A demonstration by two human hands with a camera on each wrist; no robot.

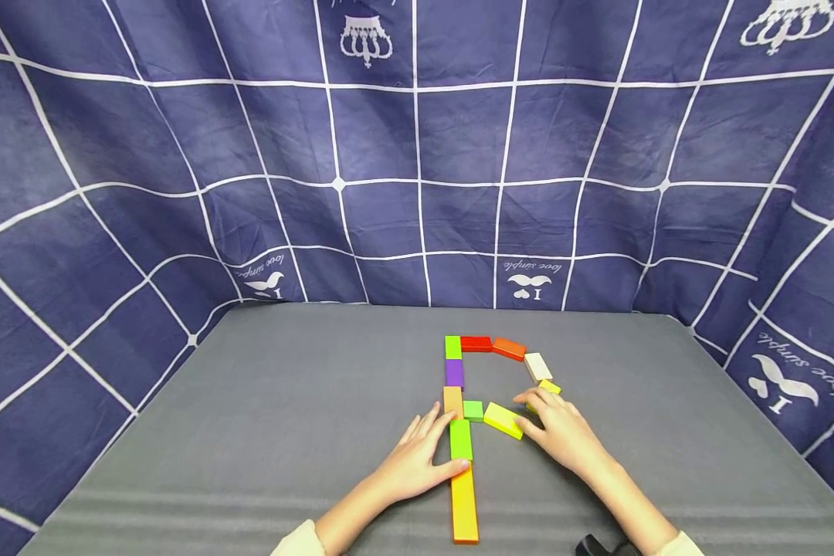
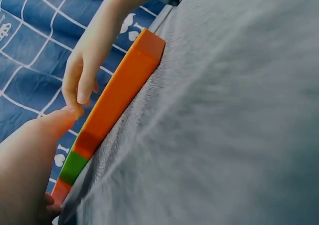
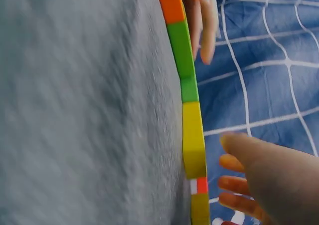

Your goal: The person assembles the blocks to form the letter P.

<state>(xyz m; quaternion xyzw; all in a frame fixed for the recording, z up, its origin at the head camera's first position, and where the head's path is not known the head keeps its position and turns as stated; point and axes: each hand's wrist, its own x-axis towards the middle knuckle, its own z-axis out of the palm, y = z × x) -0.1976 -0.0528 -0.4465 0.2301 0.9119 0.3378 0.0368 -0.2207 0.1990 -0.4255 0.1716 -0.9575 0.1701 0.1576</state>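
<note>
Flat coloured blocks lie end to end in a column with a loop at its upper right. My left hand (image 1: 417, 457) lies along the column's left side, fingertips by the light orange block (image 1: 453, 401), thumb over where the green block (image 1: 461, 440) meets the long yellow-orange block (image 1: 464, 506). In the left wrist view its thumb shows above the long block's side (image 2: 119, 95). My right hand (image 1: 563, 428) reaches over the loop. Its fingers partly cover one yellow block (image 1: 549, 386); its thumb is by another yellow block (image 1: 502, 420). In the right wrist view its fingers are spread and grip nothing.
The loop also holds a small green block (image 1: 472, 411), a white block (image 1: 538, 367), an orange block (image 1: 510, 349) and a red block (image 1: 476, 344). A purple block (image 1: 454, 373) and a green block (image 1: 452, 347) top the column. A blue checked curtain (image 1: 459, 216) backs the grey table (image 1: 285, 401).
</note>
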